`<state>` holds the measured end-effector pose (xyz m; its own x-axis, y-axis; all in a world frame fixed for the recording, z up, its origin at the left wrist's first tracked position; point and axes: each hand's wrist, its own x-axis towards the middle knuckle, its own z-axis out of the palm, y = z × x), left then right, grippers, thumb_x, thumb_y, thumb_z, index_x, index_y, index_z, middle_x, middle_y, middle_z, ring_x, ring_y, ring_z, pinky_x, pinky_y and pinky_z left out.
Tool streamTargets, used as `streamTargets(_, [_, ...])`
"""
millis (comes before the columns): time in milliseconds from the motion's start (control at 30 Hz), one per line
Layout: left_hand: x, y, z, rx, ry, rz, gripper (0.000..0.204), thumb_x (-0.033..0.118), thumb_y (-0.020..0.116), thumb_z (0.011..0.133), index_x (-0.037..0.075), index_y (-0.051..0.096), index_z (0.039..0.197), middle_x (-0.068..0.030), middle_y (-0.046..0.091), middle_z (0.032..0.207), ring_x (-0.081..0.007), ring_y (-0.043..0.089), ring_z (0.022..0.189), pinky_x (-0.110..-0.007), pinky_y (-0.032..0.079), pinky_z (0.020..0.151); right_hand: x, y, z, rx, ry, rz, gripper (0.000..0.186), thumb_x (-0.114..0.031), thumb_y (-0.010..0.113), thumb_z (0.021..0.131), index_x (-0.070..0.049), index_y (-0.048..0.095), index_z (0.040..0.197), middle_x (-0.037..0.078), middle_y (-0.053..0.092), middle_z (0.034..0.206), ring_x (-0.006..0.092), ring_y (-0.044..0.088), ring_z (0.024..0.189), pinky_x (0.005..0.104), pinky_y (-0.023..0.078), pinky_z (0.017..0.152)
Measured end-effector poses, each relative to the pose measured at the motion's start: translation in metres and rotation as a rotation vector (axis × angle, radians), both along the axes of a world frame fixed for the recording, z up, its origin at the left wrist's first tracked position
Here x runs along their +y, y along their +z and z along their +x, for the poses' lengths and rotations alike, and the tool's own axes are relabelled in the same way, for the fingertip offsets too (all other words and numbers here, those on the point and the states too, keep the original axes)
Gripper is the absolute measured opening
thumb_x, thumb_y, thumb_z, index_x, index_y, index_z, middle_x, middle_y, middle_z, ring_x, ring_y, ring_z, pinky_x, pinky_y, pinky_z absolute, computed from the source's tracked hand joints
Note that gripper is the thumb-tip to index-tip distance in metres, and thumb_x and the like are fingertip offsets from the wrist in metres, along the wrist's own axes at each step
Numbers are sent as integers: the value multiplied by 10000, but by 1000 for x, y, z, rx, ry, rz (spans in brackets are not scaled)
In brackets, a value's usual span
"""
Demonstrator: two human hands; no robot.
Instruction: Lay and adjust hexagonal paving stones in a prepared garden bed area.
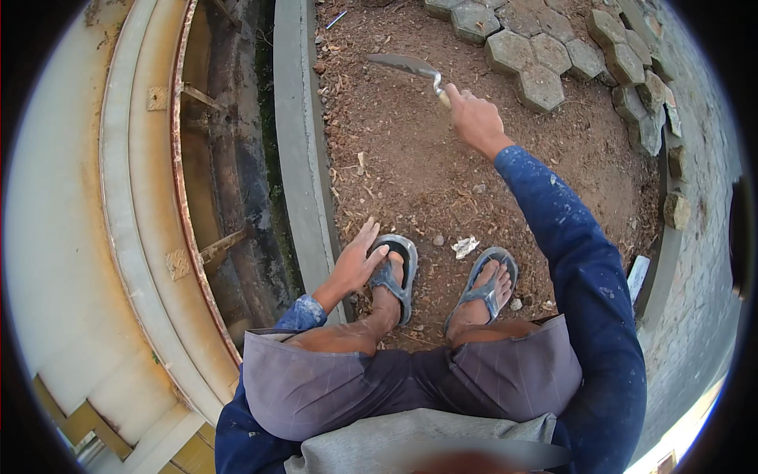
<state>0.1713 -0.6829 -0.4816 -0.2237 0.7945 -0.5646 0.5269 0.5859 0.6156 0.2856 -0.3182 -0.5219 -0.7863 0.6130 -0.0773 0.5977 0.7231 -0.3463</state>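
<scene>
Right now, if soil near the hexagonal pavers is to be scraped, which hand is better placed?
The right hand, I'd judge: it holds the trowel by its handle, out over the soil near the hexagonal pavers. The left hand, seemingly empty, is by the left sandal, farther away.

- ditch [245, 158] L of curb [302, 142]
- soil [426, 170] betw. curb & R edging [660, 253]
- pavers [539, 55] far R on soil, beyond R hand [476, 122]
- trowel [404, 64] in R hand, over soil, blade twd L
- L hand [353, 265] by L sandal [408, 272]
- scrap [466, 247] on soil betw. L sandal & R sandal [509, 272]
- stick [336, 20] far L on soil, nr curb
</scene>
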Motion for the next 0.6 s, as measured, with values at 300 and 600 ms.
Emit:
streamTargets(300, [-26,22,-12,51,170,35,682,428,535,1022,-42,415,1501,-243,280,1628,-391,330,1483,-429,294,1198,-62,11,41,-115,331,-174,316,-283,560,990,-138,482,1260,196,682,940,374,726,840,487,581,657])
streamTargets(600, [-42,20,-10,35,190,-22,640,404,553,1020,-15,447,1491,-242,293,1623,-395,330,1483,-434,289,1199,82,18,-29,-252,429,22,410,-461,532,991,-148,594,1249,169,726,900,365,727,869,511,574,741])
